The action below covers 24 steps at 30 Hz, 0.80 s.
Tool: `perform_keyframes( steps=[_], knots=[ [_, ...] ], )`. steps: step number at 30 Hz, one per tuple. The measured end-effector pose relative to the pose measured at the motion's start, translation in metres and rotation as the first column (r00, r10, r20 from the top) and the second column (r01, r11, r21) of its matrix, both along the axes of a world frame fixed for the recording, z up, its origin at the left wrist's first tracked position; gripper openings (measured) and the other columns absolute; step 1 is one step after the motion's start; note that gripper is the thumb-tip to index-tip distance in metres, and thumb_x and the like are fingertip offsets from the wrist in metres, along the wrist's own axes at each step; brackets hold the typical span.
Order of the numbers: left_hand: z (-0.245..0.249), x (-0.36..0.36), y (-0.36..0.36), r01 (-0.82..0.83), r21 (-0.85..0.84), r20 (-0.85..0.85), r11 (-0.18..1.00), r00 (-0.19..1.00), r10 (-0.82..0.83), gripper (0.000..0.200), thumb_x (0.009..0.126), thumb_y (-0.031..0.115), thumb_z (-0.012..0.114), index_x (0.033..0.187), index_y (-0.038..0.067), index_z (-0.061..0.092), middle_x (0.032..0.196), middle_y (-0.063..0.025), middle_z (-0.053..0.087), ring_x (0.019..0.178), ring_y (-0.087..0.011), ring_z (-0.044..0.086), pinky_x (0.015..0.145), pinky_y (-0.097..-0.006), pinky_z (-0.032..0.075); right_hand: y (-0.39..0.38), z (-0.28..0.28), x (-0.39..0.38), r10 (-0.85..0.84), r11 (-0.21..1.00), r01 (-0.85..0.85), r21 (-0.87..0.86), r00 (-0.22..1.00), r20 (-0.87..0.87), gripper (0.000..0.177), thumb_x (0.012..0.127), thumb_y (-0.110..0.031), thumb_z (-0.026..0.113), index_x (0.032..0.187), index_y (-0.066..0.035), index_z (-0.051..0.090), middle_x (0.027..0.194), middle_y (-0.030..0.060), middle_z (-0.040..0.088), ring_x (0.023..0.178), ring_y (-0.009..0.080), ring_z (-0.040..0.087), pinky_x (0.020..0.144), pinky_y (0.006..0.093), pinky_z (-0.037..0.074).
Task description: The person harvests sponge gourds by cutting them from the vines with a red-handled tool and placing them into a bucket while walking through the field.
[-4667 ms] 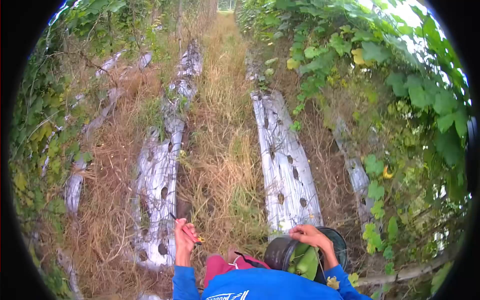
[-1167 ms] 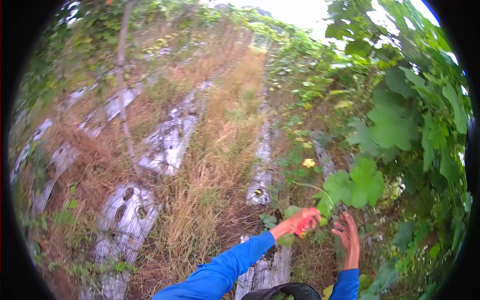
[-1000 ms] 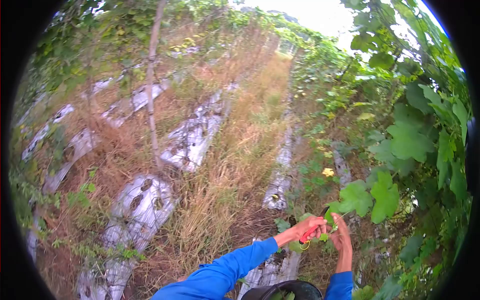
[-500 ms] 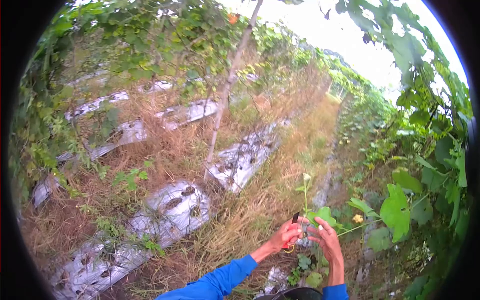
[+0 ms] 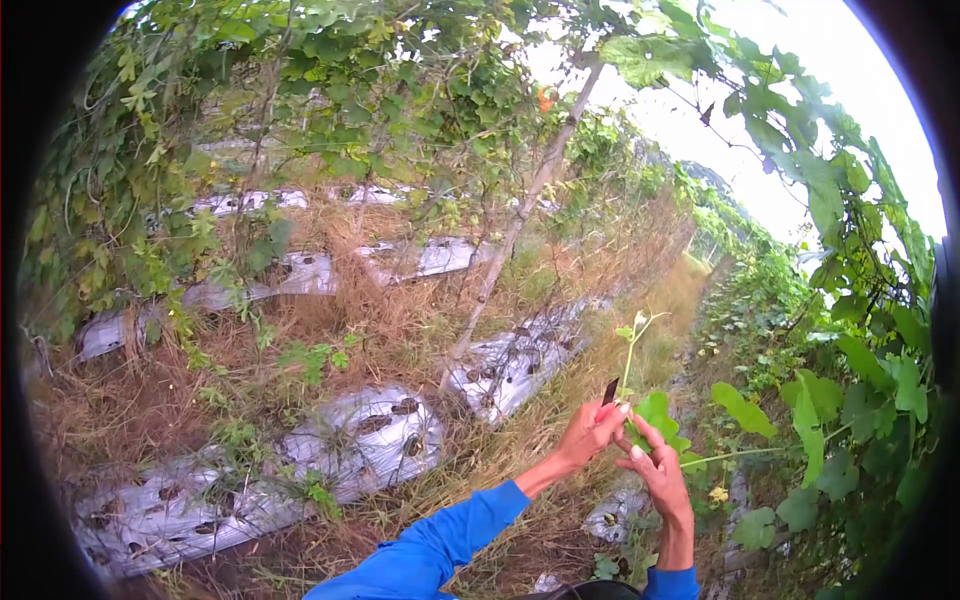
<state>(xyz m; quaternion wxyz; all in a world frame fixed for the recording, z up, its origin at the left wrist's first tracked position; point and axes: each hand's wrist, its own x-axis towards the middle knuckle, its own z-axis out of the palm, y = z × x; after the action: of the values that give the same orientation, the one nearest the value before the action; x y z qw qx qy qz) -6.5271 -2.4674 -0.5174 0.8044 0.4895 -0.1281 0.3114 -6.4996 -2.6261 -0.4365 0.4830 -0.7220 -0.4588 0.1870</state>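
In the lower right, my left hand is closed around a red-handled tool with a short dark blade pointing up. My right hand touches it from the right, its thumb and fingers pinched at the vine stem. The thin shoot tip rises above my fingers, with a pale bud at its top. A green leaf of the vine hangs just behind my right fingertips. Where exactly blade and stem meet is hidden by the fingers.
A slanting wooden post stands left of my hands. Silvery plastic sheeting with holes lies over dry grass. Leafy vines hang close on the right and more climb overhead. A dark rounded object shows at the bottom edge.
The view has shifted, so the post and sheeting sit farther right. My hands have come together around the stem, and the shoot tip now leans right.
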Motion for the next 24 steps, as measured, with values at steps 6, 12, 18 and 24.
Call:
perform_keyframes(
  steps=[6, 12, 18, 24],
  knots=[
    [0.045, -0.012, 0.024, -0.120, -0.052, 0.058, 0.991, 0.991, 0.123, 0.024, 0.095, 0.029, 0.053, 0.085, 0.008, 0.061, 0.061, 0.0026, 0.056, 0.042, -0.0017, 0.040, 0.038, -0.0200, 0.027, 0.002, 0.042, -0.033, 0.056, 0.998, -0.057, -0.006, 0.996, -0.070, 0.079, 0.088, -0.021, 0.065, 0.150, -0.004, 0.020, 0.157, 0.0147, 0.014, 0.131, 0.0354, 0.043, 0.083, 0.0353, 0.056],
    [0.117, -0.030, 0.079, -0.107, -0.272, 0.152, 0.956, 0.976, 0.153, 0.019, 0.093, 0.023, 0.055, 0.083, 0.008, 0.061, 0.056, 0.0011, 0.055, 0.037, -0.0039, 0.040, 0.033, -0.0201, 0.028, -0.062, 0.107, -0.089, -0.075, 0.997, 0.064, 0.041, 0.902, 0.426, 0.078, 0.076, -0.025, 0.076, 0.142, -0.006, 0.039, 0.154, 0.0206, 0.024, 0.126, 0.0343, 0.049, 0.075, 0.0350, 0.057],
    [0.206, -0.042, 0.143, -0.066, -0.302, 0.367, 0.951, 0.912, 0.180, 0.014, 0.088, 0.021, 0.058, 0.082, 0.009, 0.062, 0.055, 0.0022, 0.052, 0.036, -0.0046, 0.037, 0.032, -0.0212, 0.026, -0.117, 0.168, -0.082, -0.563, 0.799, 0.364, 0.478, 0.174, 0.808, 0.048, 0.075, -0.007, 0.060, 0.123, -0.006, 0.055, 0.145, 0.0139, 0.040, 0.122, 0.0233, 0.048, 0.079, 0.0271, 0.048],
    [0.263, -0.084, 0.171, -0.160, -0.394, 0.429, 0.905, 0.839, 0.335, 0.016, 0.082, 0.020, 0.057, 0.076, 0.006, 0.059, 0.054, -0.0032, 0.052, 0.033, -0.0065, 0.036, 0.030, -0.0244, 0.026, -0.164, 0.246, 0.062, -0.554, 0.748, 0.319, 0.581, -0.182, 0.813, 0.043, 0.095, -0.019, 0.053, 0.137, -0.009, 0.046, 0.150, 0.0109, 0.035, 0.134, 0.0249, 0.037, 0.086, 0.0308, 0.045]
  ],
)
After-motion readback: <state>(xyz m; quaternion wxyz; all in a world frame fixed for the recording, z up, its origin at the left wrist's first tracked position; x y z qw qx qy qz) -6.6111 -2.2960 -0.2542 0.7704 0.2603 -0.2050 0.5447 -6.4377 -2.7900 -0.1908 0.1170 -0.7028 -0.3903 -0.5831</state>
